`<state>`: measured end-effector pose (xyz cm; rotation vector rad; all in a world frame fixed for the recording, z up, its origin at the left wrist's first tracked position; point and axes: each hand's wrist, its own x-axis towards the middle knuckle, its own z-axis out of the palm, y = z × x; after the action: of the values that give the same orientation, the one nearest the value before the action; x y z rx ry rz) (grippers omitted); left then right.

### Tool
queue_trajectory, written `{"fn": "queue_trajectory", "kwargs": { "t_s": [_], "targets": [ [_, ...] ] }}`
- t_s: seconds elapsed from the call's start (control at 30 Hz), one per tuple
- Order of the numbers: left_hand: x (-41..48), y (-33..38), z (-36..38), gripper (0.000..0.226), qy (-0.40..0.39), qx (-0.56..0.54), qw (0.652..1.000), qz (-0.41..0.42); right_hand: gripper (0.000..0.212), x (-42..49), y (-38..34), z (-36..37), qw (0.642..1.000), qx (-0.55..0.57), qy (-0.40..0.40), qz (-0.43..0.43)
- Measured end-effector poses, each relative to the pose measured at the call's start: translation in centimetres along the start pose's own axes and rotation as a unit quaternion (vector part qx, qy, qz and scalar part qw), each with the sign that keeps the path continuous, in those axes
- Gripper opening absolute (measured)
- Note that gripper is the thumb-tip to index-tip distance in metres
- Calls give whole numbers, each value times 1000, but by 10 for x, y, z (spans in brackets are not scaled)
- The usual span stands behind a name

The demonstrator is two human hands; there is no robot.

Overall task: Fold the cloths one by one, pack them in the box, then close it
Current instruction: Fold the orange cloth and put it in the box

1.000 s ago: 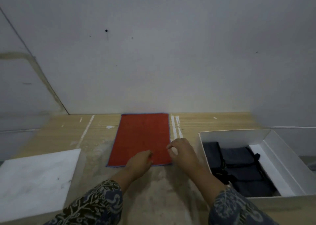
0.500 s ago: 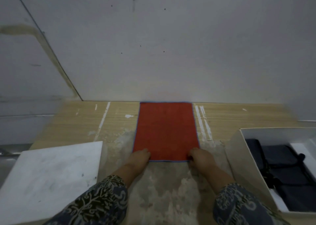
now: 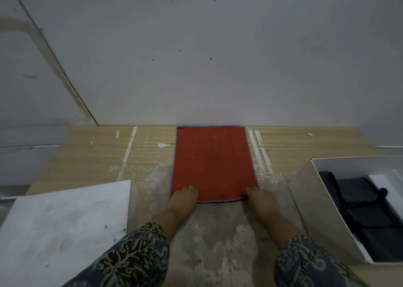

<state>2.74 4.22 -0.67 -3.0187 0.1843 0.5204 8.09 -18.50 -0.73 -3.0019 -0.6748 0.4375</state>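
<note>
Scuffed wood table (image 3: 87, 156); rectangular red cloth (image 3: 212, 162), corners pinched in left hand (image 3: 183, 199), right hand (image 3: 260, 201).

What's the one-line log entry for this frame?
phase: pre-fold | red cloth: flat on table | left hand: grips near-left corner | right hand: pinches near-right corner | box: open, dark cloths inside

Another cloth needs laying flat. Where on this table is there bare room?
Bare wood lies left of the red cloth, from the white lid back to the wall; a narrower strip runs between the cloth and the box. The near edge is crowded: the left hand and right hand hold the cloth's corners.
</note>
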Motion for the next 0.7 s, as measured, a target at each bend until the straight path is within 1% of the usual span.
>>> {"fn": "queue_trajectory", "kwargs": {
  "t_s": [0.17, 0.27, 0.3, 0.37, 0.4, 0.47, 0.53, 0.63, 0.7],
  "targets": [
    [10, -11, -3, 30, -3, -65, 998, -25, 21, 0, -1, 3, 1000, 19, 21, 9],
    [5, -13, -3, 31, -2, -120, 992, -21, 8, -12, 5, 5, 999, 23, 34, -5],
    [1, -12, -4, 30, 4, -140, 990, -16, 8, -18, 8, 5, 999, 26, 35, -8],
    [-11, -11, -7, 24, 7, -181, 983, -1, 18, -30, 12, 4, 1000, 9, 25, -11],
    [-18, -10, -10, 22, -8, -203, 979, 2, 21, -39, 13, 4, 1000, 4, 24, -13],
    [-33, -6, -18, 24, -62, -235, 970, -3, 22, -56, 14, 4, 999, 19, 38, -25],
    [-46, 0, -23, 26, -122, -232, 965, -6, 20, -73, 14, 3, 997, 47, 45, -43],
    [-71, 15, -27, 25, -207, -208, 956, -16, 17, -103, 16, -2, 994, 73, -14, -76],
    [-87, 26, -30, 11, -275, -187, 943, -34, 13, -117, 18, -3, 986, 106, -69, -109]
  ]
}}
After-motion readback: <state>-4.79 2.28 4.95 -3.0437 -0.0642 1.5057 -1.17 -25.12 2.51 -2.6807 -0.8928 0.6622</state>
